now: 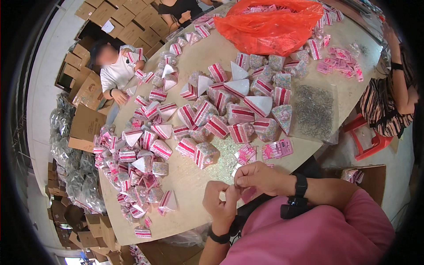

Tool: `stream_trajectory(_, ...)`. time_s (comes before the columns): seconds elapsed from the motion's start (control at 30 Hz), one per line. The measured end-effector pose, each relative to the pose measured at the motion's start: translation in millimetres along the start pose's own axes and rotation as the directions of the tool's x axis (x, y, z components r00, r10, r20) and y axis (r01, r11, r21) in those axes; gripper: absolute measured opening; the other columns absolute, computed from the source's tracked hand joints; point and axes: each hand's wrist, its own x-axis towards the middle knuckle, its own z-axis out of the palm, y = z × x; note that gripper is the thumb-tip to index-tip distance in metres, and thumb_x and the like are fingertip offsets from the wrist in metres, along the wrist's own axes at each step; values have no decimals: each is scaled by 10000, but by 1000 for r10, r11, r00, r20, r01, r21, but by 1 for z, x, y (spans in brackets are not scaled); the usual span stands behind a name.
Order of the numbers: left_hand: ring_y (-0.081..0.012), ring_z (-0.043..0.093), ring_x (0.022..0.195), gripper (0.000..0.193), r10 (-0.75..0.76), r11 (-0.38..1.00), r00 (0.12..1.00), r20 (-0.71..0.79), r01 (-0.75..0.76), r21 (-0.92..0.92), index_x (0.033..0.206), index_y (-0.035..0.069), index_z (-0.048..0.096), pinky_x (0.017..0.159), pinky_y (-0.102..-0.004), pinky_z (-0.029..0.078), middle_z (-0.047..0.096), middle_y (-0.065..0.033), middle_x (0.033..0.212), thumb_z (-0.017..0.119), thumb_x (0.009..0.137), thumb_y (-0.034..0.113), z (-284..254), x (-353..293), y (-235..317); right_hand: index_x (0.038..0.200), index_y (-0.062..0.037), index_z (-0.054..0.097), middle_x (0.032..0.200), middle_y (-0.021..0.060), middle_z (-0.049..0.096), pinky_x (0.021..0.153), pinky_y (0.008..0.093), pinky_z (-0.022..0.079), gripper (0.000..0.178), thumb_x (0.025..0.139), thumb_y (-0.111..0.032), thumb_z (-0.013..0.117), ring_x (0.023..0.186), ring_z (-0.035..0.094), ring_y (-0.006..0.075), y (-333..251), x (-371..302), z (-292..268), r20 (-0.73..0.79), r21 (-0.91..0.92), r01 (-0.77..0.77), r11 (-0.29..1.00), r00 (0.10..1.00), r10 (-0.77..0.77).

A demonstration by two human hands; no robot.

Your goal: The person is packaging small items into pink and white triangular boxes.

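My left hand and my right hand meet at the table's near edge, fingertips pinched close together. A small pink card hangs below my right fingers and appears held by them. Whatever lies between my left thumb and finger is too small to make out. Just beyond my hands are stacks of pink printed cards and a patch of pale glittery bits. Farther in, many cake-slice-shaped pieces lie heaped, with pink-and-white layered sides, some showing white faces and others speckled coatings.
A clear bag of small metal parts lies at the right. Loose pink cards and a red plastic bag are farther back. One person works at the left; others are at the far side and right. A red stool stands beside the table.
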Motion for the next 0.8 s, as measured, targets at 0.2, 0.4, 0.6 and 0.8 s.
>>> stream_trajectory(0.2, -230, 497, 1130, 520, -113, 881, 863, 492, 316, -352, 1168, -45, 544, 966, -337, 366, 514, -148, 1222, 559, 785, 307, -16, 9, -15, 870, 6, 617, 772, 99, 662, 653, 284, 537, 168, 895, -160, 603, 707, 663, 181, 2, -4, -8, 82, -100, -51, 994, 995, 59)
stream_trajectory(0.4, -200, 584, 866, 243, -45, 969, 921, 387, 134, -207, 998, 12, 616, 777, -298, 455, 615, -106, 964, 648, 772, 97, -21, -6, -27, 840, 9, 634, 772, 103, 665, 667, 283, 527, 175, 884, -159, 612, 694, 660, 190, 16, -4, -15, 135, -13, -139, 990, 981, 139)
stream_trajectory(0.6, -152, 557, 647, 76, -158, 986, 960, 230, 164, -9, 793, -1, 583, 603, -269, 451, 577, -78, 736, 641, 815, 43, -11, -17, -19, 1015, 1, 560, 893, 54, 612, 675, 252, 493, 204, 875, -136, 616, 767, 595, 116, 27, 1, -19, 74, -307, -76, 949, 992, 103)
stream_trajectory(0.8, -105, 515, 638, 116, -366, 919, 920, 137, 381, -104, 814, 0, 567, 572, -253, 423, 544, -47, 692, 620, 860, 92, 5, -23, -25, 1062, 0, 521, 821, 48, 571, 689, 290, 461, 281, 833, -132, 616, 785, 547, 114, 14, -1, 3, -25, -567, 21, 823, 999, -43)
